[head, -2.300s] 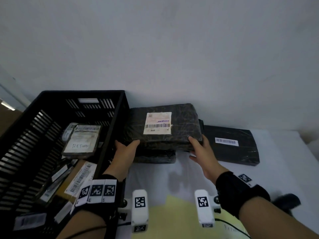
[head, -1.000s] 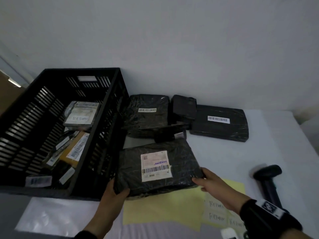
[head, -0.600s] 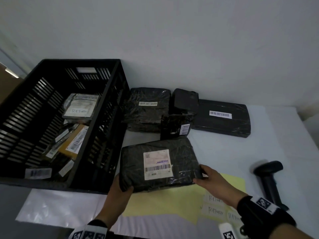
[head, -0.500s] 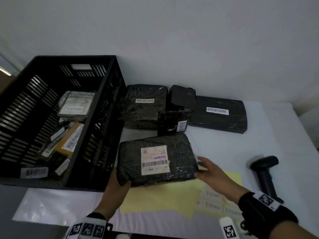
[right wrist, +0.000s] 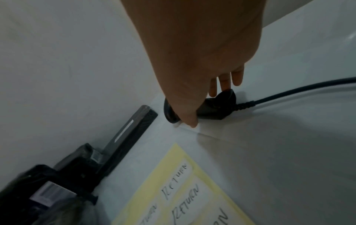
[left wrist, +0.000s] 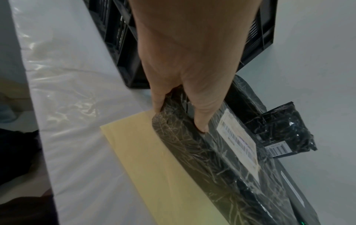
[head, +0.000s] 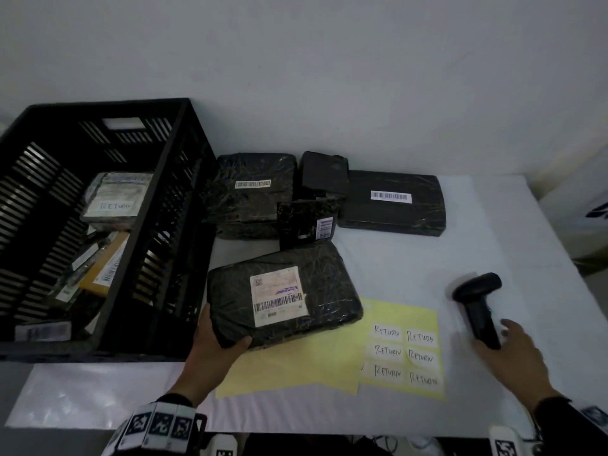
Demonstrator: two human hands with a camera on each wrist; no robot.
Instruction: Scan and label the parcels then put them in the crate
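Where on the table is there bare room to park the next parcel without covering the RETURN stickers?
Bare cloth lies between the held parcel, the flat parcel by the wall and the scanner; more lies right of the flat parcel. It is crowded beside the crate, where parcels bunch together. The sticker sheet fills the near middle.

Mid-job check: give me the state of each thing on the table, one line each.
Front parcel: flat, barcode label up, no RETURN sticker visible.
Left hand: grips the front parcel's near left corner.
Right hand: fingers straight, at the scanner's handle.
Scanner: lying on the table.
Label sheet: six RETURN stickers left.
Crate: holds parcels, one marked RETURN.
Back parcels: four, waiting.
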